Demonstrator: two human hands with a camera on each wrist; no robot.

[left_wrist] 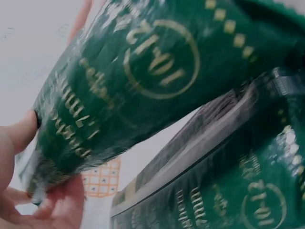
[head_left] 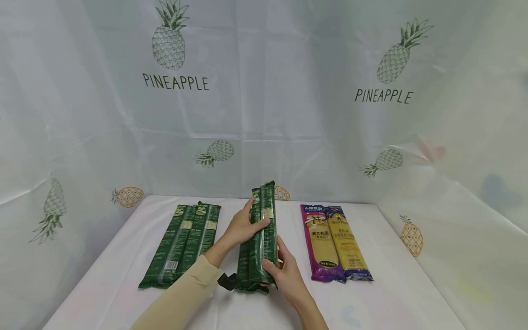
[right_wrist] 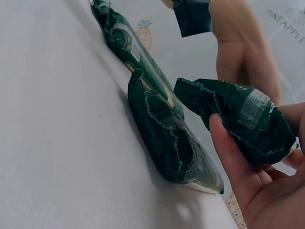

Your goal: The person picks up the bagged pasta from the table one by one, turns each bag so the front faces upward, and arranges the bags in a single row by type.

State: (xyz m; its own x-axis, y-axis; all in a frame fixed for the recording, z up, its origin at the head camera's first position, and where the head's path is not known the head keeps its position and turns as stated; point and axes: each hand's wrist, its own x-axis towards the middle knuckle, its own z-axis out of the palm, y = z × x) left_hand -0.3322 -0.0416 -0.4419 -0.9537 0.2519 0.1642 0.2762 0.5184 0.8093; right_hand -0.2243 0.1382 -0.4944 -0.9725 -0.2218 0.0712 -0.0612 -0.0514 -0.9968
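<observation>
Both hands hold a green spaghetti pack (head_left: 268,243) at the middle of the table, raised at a tilt. My left hand (head_left: 240,228) grips its upper part, thumb across the front. At the lower end, my right hand (head_left: 288,274) has its thumb on the front and its fingers behind. A second green pack (right_wrist: 164,138) lies on the table, partly behind the held one in the head view; the right wrist view shows a gap between them. In the left wrist view, gold print and a circled "10-12" mark the held pack (left_wrist: 119,81).
Two green spaghetti packs (head_left: 165,250) lie side by side at the left of the white-covered table (head_left: 111,293). To the right lie a pink-purple pasta pack (head_left: 321,243) and a yellow-blue one (head_left: 348,243). A pineapple-print curtain (head_left: 280,114) hangs behind.
</observation>
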